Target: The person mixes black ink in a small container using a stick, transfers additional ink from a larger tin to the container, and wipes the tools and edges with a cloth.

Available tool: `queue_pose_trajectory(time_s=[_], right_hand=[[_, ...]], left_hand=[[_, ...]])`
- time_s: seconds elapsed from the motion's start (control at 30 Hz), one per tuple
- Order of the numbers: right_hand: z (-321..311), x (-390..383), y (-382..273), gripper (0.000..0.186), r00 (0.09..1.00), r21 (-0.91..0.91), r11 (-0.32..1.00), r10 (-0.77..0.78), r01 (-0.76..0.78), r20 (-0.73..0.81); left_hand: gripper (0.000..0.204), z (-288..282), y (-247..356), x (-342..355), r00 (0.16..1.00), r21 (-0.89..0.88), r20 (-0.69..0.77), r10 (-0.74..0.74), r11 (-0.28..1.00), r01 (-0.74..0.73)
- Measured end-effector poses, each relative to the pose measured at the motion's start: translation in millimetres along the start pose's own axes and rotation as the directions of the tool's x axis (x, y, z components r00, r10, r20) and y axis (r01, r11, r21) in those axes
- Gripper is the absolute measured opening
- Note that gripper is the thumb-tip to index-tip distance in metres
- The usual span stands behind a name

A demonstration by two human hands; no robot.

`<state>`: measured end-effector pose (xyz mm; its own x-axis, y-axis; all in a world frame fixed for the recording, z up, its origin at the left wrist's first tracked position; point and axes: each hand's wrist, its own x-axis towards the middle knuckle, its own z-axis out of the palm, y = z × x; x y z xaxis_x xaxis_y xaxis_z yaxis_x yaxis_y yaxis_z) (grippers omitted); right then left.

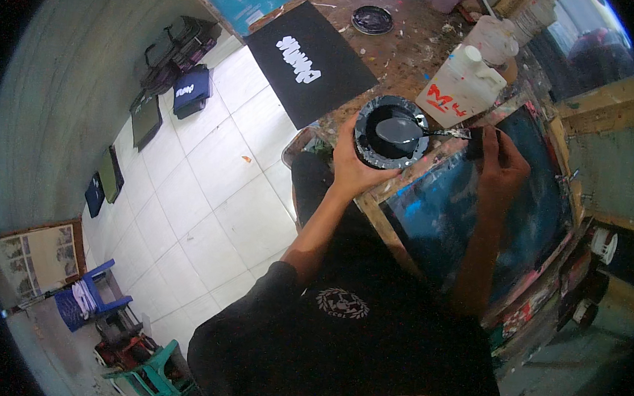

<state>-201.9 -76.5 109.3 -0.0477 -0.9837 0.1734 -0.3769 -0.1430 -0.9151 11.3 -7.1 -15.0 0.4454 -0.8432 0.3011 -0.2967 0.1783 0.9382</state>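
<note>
My left hand [354, 167] is wrapped round the side of a round black tub [367, 156], whose rim is smeared with grey and white paint. Inside lies dark, glossy liquid. Over the tub's opening is the grey, rounded bowl of a spoon [399, 131], its paint-streaked handle reaching right across the rim. The fingers of my right hand [504, 162] are closed round the far end of that handle, where something dark hides the exact grip. Below my right hand lies a dark screen-printing frame [469, 207] with blue stains and wooden edges.
Beyond the tub stands a whitish plastic jug [463, 83] with red markings. A black sheet with white lettering [307, 63] overhangs the stained table [406, 47]. Farther back sits a round dark lid [372, 20]. Folded dark items [193, 90] lie on the white tiled floor [210, 170] at left.
</note>
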Motion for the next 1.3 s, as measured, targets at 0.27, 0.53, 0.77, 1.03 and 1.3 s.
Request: queue_pose_trajectory(time_s=[0.27, 0.53, 0.77, 1.03, 1.3], right_hand=[[8, 6, 2, 0.025, 0.999, -0.001, 1.0, 0.015, -0.015, -0.034], [9, 7, 11, 0.025, 0.999, 0.106, 0.994, 0.04, -0.037, -0.026], [13, 4, -5, 0.026, 0.999, 0.108, 0.993, 0.04, -0.037, -0.024], [2, 6, 6, 0.023, 1.0, 0.056, 0.998, -0.009, 0.011, -0.024], [35, -8, -42, 0.018, 0.88, -0.191, 0.884, -0.356, 0.426, 0.313]], left_hand=[[0.111, 1, -11, -2, 0.999, 0.044, 0.006, 0.041, 0.998, -0.041], [0.112, 1, -13, -4, 0.999, 0.024, 0.001, 0.044, 0.999, -0.044], [0.118, 1, -15, -3, 0.992, 0.126, -0.009, 0.124, 0.985, -0.122], [0.115, 2, -7, -2, 0.993, 0.132, -0.009, 0.119, 0.984, -0.116], [0.109, -4, 3, -3, 0.999, 0.04, 0.032, 0.042, 0.998, -0.043]])
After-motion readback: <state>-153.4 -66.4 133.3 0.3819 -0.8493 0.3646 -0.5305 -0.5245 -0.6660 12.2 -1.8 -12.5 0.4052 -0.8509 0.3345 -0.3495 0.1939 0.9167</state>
